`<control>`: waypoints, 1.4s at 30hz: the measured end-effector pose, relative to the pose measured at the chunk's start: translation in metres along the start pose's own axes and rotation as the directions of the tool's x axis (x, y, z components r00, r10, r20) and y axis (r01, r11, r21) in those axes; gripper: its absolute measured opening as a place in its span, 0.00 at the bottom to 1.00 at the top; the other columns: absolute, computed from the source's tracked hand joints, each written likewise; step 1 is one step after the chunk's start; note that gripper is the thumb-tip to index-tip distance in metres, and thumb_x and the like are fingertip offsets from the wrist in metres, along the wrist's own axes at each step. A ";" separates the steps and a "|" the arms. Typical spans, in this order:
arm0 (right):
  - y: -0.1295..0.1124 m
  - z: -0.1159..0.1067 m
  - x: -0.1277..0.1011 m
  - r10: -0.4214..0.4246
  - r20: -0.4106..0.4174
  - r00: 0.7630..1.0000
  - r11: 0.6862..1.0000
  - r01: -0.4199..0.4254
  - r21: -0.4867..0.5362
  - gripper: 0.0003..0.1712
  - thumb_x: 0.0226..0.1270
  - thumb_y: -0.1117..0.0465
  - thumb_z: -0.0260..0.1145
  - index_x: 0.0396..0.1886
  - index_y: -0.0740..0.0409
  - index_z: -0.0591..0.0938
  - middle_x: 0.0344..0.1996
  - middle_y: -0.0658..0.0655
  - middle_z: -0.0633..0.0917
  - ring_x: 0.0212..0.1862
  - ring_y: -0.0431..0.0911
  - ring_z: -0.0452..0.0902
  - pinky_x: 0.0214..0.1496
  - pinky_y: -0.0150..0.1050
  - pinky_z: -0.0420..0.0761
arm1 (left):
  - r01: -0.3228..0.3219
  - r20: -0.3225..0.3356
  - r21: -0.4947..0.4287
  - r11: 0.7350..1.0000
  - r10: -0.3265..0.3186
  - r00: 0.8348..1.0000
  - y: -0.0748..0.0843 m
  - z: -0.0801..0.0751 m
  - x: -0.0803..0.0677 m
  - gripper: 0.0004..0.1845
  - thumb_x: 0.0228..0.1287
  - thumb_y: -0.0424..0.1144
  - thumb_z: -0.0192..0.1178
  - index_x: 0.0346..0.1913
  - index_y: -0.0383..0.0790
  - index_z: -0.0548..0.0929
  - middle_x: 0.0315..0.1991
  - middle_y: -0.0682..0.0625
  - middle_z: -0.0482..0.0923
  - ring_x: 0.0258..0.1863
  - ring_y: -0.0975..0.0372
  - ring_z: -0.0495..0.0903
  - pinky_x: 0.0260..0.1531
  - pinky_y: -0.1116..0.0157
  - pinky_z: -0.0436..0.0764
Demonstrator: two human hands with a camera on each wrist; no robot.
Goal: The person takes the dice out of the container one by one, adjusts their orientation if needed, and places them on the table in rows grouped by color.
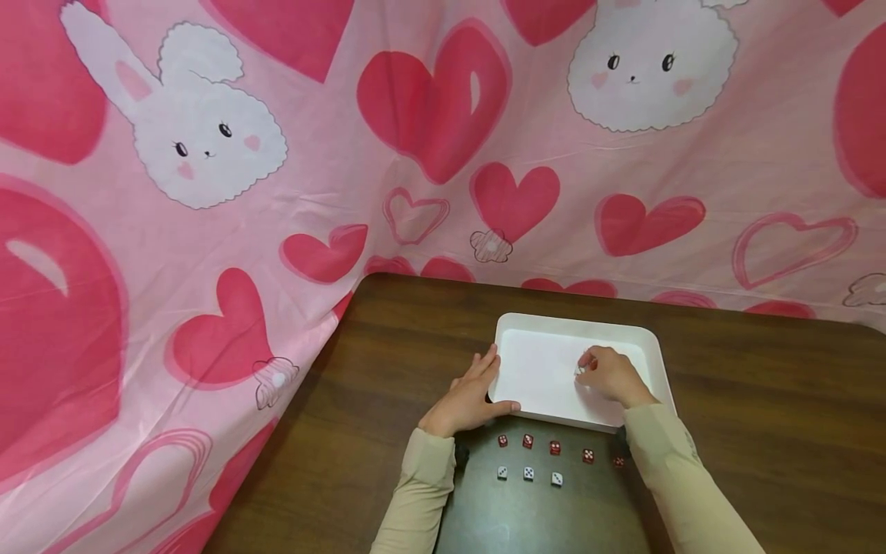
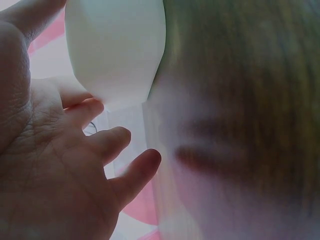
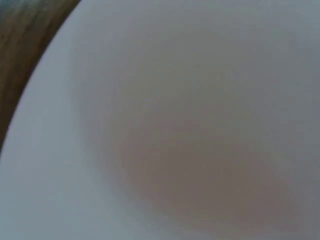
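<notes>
Behind everything I see a pink cloth (image 1: pixel 429 115) printed with hearts and rabbits, draped as a backdrop and down past the left edge of the dark wooden table (image 1: pixel 761 400). On the table sits a white tray (image 1: pixel 540 369), a rounded rectangle with its long axis running left to right across my view. My left hand (image 1: pixel 467 400) rests against the tray's left rim (image 2: pixel 115 55), fingers fairly straight, thumb along the near edge. My right hand (image 1: pixel 612 377) is inside the tray, right of its middle, fingertips bunched on something small (image 1: pixel 581 369); it looks like a die, but I cannot tell for sure. Just in front of the tray lie a row of red dice (image 1: pixel 554 447) and, nearer to me, a shorter row of white dice (image 1: pixel 528 473), between my sleeves. The right sleeve partly covers the end of the red row. The right wrist view shows only blurred white tray surface (image 3: pixel 200 125).
</notes>
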State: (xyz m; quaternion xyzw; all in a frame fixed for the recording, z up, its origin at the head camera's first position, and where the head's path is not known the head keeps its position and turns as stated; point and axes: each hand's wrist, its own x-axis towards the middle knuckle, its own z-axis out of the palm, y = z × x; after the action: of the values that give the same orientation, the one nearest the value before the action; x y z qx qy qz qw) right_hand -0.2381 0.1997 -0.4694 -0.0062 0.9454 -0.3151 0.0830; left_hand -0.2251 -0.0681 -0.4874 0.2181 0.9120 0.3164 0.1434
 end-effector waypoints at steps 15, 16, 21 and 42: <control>0.003 0.008 -0.002 -0.005 -0.001 1.000 1.000 0.005 0.006 0.08 0.55 0.65 0.66 0.33 0.65 0.79 0.22 0.55 0.74 0.27 0.47 0.68 0.27 0.36 0.67 | 0.000 -0.001 -0.023 1.000 0.000 1.000 0.000 -0.001 -0.001 0.50 0.60 0.59 0.62 0.77 0.40 0.49 0.79 0.58 0.36 0.78 0.53 0.38 0.70 0.40 0.50; 0.003 0.008 -0.002 -0.005 -0.002 1.000 1.000 0.005 0.007 0.08 0.55 0.65 0.66 0.33 0.65 0.79 0.23 0.55 0.74 0.27 0.47 0.69 0.27 0.36 0.67 | -0.001 -0.001 -0.025 1.000 0.001 1.000 0.000 -0.001 -0.001 0.50 0.60 0.59 0.62 0.77 0.40 0.49 0.79 0.58 0.36 0.78 0.53 0.38 0.70 0.40 0.50; 0.003 0.007 -0.003 -0.001 -0.005 1.000 1.000 0.001 0.010 0.08 0.55 0.65 0.66 0.33 0.65 0.79 0.25 0.57 0.76 0.29 0.48 0.70 0.28 0.36 0.68 | -0.004 -0.001 -0.023 1.000 0.004 1.000 0.000 -0.001 -0.001 0.50 0.60 0.59 0.62 0.77 0.40 0.48 0.79 0.59 0.35 0.78 0.54 0.38 0.70 0.40 0.50; 0.007 0.010 -0.004 0.020 0.006 1.000 1.000 -0.020 0.008 0.08 0.56 0.62 0.67 0.32 0.63 0.80 0.25 0.56 0.76 0.30 0.48 0.69 0.30 0.37 0.66 | 0.001 -0.005 -0.008 1.000 -0.001 1.000 0.001 0.001 -0.004 0.51 0.60 0.59 0.62 0.77 0.41 0.48 0.79 0.58 0.36 0.78 0.53 0.38 0.69 0.40 0.51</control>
State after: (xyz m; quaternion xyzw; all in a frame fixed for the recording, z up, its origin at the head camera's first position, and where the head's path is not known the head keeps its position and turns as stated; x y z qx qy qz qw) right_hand -0.2318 0.1999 -0.4808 0.0029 0.9440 -0.3179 0.0889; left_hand -0.2210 -0.0693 -0.4871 0.2163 0.9112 0.3204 0.1422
